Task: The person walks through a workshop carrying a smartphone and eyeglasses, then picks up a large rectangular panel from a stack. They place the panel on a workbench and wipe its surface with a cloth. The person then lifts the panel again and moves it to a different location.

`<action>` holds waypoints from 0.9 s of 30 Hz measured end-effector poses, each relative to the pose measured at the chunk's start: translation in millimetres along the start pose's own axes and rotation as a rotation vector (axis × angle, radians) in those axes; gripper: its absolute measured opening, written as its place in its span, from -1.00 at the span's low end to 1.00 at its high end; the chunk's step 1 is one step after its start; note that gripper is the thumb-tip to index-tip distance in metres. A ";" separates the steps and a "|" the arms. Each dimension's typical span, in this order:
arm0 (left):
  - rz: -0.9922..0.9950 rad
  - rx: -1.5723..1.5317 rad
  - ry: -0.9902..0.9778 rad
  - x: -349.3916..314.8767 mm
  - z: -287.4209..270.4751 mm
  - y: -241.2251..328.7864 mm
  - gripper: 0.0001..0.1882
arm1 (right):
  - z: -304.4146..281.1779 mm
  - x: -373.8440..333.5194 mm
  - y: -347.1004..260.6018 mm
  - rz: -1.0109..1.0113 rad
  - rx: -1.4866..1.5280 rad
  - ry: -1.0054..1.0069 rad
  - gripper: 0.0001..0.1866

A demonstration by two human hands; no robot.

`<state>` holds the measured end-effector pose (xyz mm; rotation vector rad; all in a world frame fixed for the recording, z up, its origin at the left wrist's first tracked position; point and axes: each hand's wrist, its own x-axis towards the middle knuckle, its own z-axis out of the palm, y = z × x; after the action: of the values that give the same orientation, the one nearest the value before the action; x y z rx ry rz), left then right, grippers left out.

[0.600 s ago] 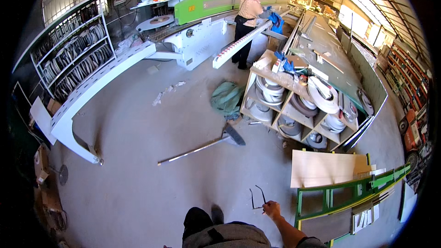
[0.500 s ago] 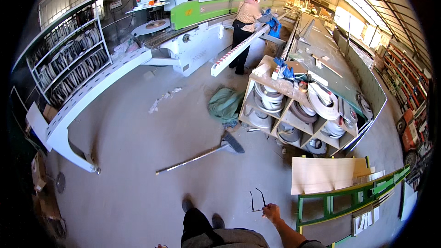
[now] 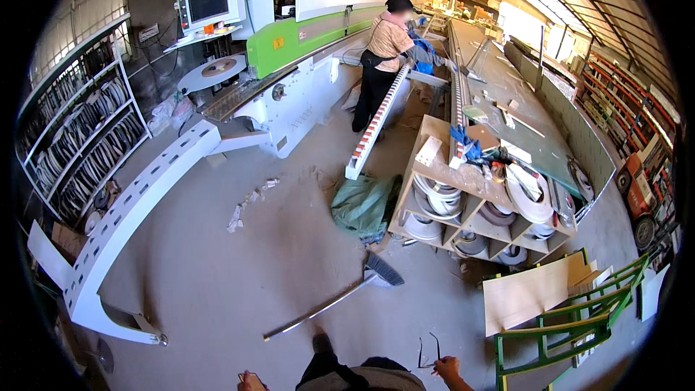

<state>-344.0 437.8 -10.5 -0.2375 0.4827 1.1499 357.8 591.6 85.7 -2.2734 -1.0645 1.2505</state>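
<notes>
A pair of dark-framed eyeglasses (image 3: 420, 355) dangles from my right hand (image 3: 447, 369), its fingers closed on the frame low at the right of my body. My left hand (image 3: 251, 381) shows only partly at the lower edge, fingers curled around something small that I cannot make out. In front of my feet a broom (image 3: 322, 310) lies on the grey floor, its dark bristle head toward the right.
A green cloth heap (image 3: 364, 206) lies beside a wooden shelf unit (image 3: 474, 199) holding edging rolls. A co-worker (image 3: 387, 58) stands between a long machine (image 3: 304, 43) and a work table (image 3: 499, 80). A curved white support arm (image 3: 123, 224) spans the left; a green cart (image 3: 557, 340) stands right.
The scene has shifted lower, and my left hand has come further into view. My right hand still holds the eyeglasses. The co-worker's arm now reaches out toward the table.
</notes>
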 end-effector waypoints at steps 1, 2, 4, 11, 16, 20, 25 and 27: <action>0.090 0.285 0.429 6.3 14.5 29.3 -0.45 | 5.3 2.1 -14.2 0.010 -0.021 0.005 -0.82; 0.178 0.574 0.855 13.6 29.2 57.1 -0.29 | 11.3 5.5 -29.3 0.020 -0.041 0.010 -0.82; 0.254 0.597 0.899 36.5 117.7 87.4 -0.39 | 16.1 -6.1 -52.4 0.052 -0.005 0.041 -0.82; 0.248 0.621 0.838 114.3 147.1 163.4 -0.38 | 33.3 31.2 -118.0 0.111 -0.022 0.042 -0.82; 0.157 0.416 0.545 141.5 119.7 166.0 -0.52 | 57.8 95.3 -185.0 0.111 -0.077 -0.015 -0.76; 0.231 0.428 0.436 166.1 167.9 158.0 -0.64 | 74.7 145.2 -231.2 0.120 0.042 0.049 -0.82; 0.092 0.561 0.682 249.7 205.1 198.0 -0.56 | 79.3 209.9 -289.1 0.048 0.171 0.159 -0.80; 0.068 0.625 0.698 285.4 217.3 220.4 -0.53 | 81.6 220.5 -308.2 0.033 0.240 0.204 -0.79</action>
<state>-401.0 849.6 55.7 -0.0674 1.4429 0.9068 224.9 955.7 97.0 -2.1855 -0.7647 1.0667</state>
